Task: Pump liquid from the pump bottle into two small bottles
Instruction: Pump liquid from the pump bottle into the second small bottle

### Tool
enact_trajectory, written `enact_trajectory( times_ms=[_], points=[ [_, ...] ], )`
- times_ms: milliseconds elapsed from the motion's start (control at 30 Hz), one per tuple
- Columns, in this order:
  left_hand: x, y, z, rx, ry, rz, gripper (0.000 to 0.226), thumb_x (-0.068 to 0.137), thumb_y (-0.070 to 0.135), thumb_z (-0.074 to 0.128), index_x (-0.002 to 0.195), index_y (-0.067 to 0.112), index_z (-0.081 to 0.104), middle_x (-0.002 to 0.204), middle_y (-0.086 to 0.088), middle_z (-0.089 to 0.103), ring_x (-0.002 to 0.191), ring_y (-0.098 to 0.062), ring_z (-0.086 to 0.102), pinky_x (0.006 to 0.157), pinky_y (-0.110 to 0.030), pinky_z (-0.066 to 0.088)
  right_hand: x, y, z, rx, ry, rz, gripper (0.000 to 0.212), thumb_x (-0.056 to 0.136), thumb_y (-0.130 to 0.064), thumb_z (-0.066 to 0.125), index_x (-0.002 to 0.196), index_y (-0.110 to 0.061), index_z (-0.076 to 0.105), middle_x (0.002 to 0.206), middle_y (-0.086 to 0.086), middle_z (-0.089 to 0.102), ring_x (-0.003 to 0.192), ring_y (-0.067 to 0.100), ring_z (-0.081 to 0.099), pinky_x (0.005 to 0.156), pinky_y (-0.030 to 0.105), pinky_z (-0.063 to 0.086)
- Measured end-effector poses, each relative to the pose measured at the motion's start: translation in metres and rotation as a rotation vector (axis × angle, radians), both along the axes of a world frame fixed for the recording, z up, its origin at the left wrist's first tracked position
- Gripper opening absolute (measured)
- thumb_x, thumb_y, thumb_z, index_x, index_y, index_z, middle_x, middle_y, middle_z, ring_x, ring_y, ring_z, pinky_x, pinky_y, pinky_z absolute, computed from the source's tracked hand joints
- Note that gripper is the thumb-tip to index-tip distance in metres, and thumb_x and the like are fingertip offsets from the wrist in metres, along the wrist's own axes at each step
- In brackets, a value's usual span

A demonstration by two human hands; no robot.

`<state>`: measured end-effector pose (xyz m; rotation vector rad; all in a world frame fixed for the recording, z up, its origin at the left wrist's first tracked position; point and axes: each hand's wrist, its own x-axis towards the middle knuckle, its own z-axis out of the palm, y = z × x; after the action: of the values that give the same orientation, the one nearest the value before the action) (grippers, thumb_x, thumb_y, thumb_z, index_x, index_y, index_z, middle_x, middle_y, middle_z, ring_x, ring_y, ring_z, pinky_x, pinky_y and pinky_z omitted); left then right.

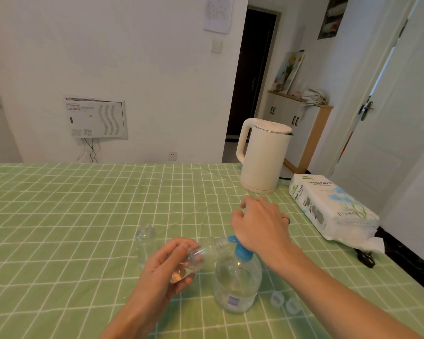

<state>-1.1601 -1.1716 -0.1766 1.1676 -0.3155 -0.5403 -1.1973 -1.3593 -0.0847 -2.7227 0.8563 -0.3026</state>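
Green tablecloth [83, 216], pump bottle [235, 282], "TISSUE PAPER" pack [328, 204]

A home room: a kettle [263, 156] and tissue pack [331, 206] on a checked tablecloth [71, 216], cabinet [296, 128] behind

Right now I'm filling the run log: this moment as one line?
left hand: holds tilted small clear plastic bottle at spout | right hand: on blue pump head of clear pump bottle
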Motion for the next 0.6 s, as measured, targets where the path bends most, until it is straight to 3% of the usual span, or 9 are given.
enact_trajectory(
  times_ms=[267, 400, 600],
  points=[
    [0.0025, 0.0003, -0.0005, -0.031, 0.012, -0.004, 0.027, 0.08, 0.034, 0.071, 0.092, 0.012, 0.08, 0.089, -0.009, 0.077, 0.062, -0.011, 0.066, 0.051, -0.019, 0.055, 0.0, 0.0, 0.0033, -0.02, -0.044, -0.005, 0.033, 0.095, -0.034, 0.041, 0.116, -0.018, 0.062, 0.118, 0.003, 0.059, 0.11, 0.026, 0.053, 0.099, 0.05, 0.038],
    [0.0032, -0.0017, -0.0017, -0.025, 0.018, -0.002, 0.024, 0.083, 0.029, 0.068, 0.091, 0.01, 0.08, 0.086, -0.012, 0.076, 0.058, -0.015, 0.06, 0.047, -0.021, 0.049, 0.0005, 0.001, 0.0062, -0.045, -0.059, 0.013, 0.031, 0.095, -0.033, 0.041, 0.113, -0.019, 0.062, 0.115, 0.001, 0.058, 0.11, 0.025, 0.053, 0.103, 0.052, 0.038],
    [0.0059, -0.0009, -0.0028, -0.021, 0.036, 0.004, 0.023, 0.082, 0.027, 0.068, 0.091, 0.009, 0.08, 0.084, -0.012, 0.075, 0.057, -0.017, 0.059, 0.045, -0.02, 0.05, 0.0011, -0.0015, 0.0017, 0.015, -0.064, 0.009, 0.026, 0.095, -0.03, 0.04, 0.093, -0.017, 0.062, 0.095, -0.001, 0.06, 0.094, 0.025, 0.057, 0.1, 0.053, 0.041]
  ],
)
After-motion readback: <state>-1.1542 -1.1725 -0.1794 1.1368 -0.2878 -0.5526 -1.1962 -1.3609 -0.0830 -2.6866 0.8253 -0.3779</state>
